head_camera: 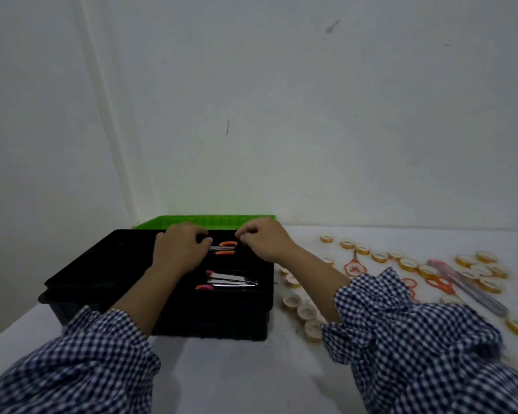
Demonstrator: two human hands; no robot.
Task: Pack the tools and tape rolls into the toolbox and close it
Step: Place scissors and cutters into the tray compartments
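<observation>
A black toolbox (pixel 81 282) stands open on the white table, its green lid (pixel 204 221) lying back behind it. Orange-handled scissors (pixel 227 248) lie in the far compartment. My left hand (pixel 180 249) pinches their blade end. My right hand (pixel 263 242) hovers at the handle end with curled fingers; I cannot tell whether it grips them. Metal tools with pink handles (pixel 229 282) lie in the near compartment. Several tape rolls (pixel 407 262) are scattered on the table to the right of the box.
Among the rolls lie red-handled scissors (pixel 354 265), orange-handled scissors (pixel 440 283) and a long grey cutter (pixel 473 289). More rolls (pixel 307 310) sit close to the box's right wall under my right forearm. A white wall rises directly behind.
</observation>
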